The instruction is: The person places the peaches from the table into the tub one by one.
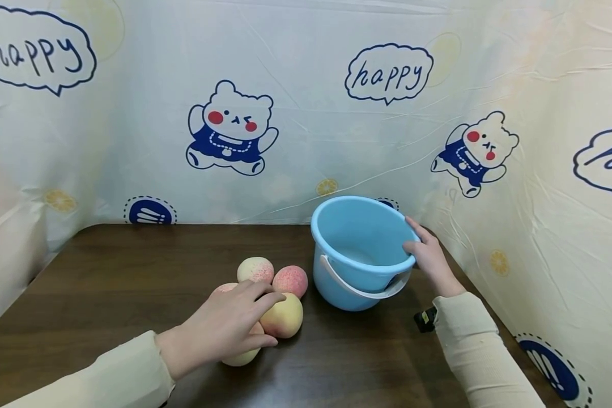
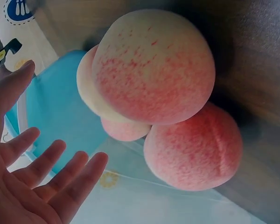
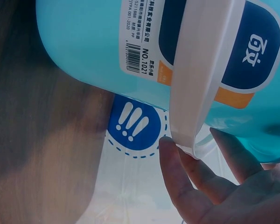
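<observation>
Several peaches lie clustered on the table, among them a pale one (image 1: 255,268), a pink one (image 1: 290,281) and a yellow one (image 1: 284,316). My left hand (image 1: 229,320) hovers over the cluster with its fingers spread and partly covers two more peaches. In the left wrist view, a gap shows between that hand and the nearest speckled peach (image 2: 154,70). A light blue bucket (image 1: 344,283) stands upright to the right of the peaches. My right hand (image 1: 430,258) grips its right rim, thumb over the edge and fingers along the outside.
The bucket's pale handle (image 3: 200,70) hangs down against its front side. The brown wooden table (image 1: 107,300) ends at a patterned cloth (image 1: 306,113) behind and at the right. A small black device (image 1: 425,319) sits at the right wrist.
</observation>
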`<control>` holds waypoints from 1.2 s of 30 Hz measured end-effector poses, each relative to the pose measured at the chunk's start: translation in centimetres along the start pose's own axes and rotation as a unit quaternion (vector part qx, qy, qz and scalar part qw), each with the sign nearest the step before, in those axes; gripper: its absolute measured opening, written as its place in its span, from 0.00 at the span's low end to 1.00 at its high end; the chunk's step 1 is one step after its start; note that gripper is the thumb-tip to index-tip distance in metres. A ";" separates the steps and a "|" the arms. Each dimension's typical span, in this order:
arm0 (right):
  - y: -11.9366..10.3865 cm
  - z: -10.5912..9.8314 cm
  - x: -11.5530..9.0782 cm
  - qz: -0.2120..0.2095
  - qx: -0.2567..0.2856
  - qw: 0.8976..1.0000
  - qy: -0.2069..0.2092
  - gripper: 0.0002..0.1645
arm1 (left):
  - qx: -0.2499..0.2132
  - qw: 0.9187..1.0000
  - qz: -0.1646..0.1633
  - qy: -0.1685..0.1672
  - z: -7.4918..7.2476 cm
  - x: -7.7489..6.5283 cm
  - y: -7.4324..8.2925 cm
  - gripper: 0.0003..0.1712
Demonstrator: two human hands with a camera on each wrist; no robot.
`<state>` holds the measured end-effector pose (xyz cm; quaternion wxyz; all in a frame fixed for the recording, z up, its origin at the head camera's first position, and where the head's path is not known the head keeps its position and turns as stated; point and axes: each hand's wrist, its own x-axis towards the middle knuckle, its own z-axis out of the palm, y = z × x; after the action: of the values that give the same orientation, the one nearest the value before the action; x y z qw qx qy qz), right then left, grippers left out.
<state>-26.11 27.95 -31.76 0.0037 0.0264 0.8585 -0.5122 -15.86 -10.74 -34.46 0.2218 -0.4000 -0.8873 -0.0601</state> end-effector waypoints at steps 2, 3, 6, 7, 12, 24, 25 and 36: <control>0.0 0.0 0.1 0.001 0.002 1.000 -0.001 0.44 | -0.003 1.000 0.000 0.001 0.2 -0.2 0.0 0.35; 0.0 0.1 0.1 0.002 0.003 1.000 -0.002 0.44 | -0.005 1.000 0.000 -0.001 0.2 -0.4 0.0 0.35; 0.1 0.1 0.2 0.004 0.007 1.000 -0.002 0.44 | -0.023 1.000 -0.009 -0.016 0.3 -0.7 0.0 0.34; 0.1 0.1 0.2 0.005 0.008 1.000 -0.002 0.44 | -0.028 0.999 -0.012 -0.021 0.3 -0.8 0.1 0.34; 0.1 0.1 0.2 0.006 0.005 1.000 -0.002 0.44 | -0.040 0.998 -0.028 -0.040 0.5 -1.2 0.1 0.33; -0.2 0.0 -0.2 0.001 0.008 1.000 0.000 0.44 | -0.038 0.997 -0.037 -0.049 1.4 -1.9 0.2 0.34; -0.2 0.0 -0.2 0.001 0.008 1.000 0.000 0.44 | -0.037 0.997 -0.038 -0.049 1.5 -2.0 0.2 0.34; -0.1 0.0 -0.1 0.004 0.011 1.000 0.001 0.44 | -0.034 0.996 -0.049 -0.066 2.2 -2.8 0.0 0.33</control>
<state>-25.98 27.85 -31.65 0.0044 0.0309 0.8527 -0.5214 -14.98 -12.00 -37.63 0.1459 -0.3659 -0.9161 -0.0742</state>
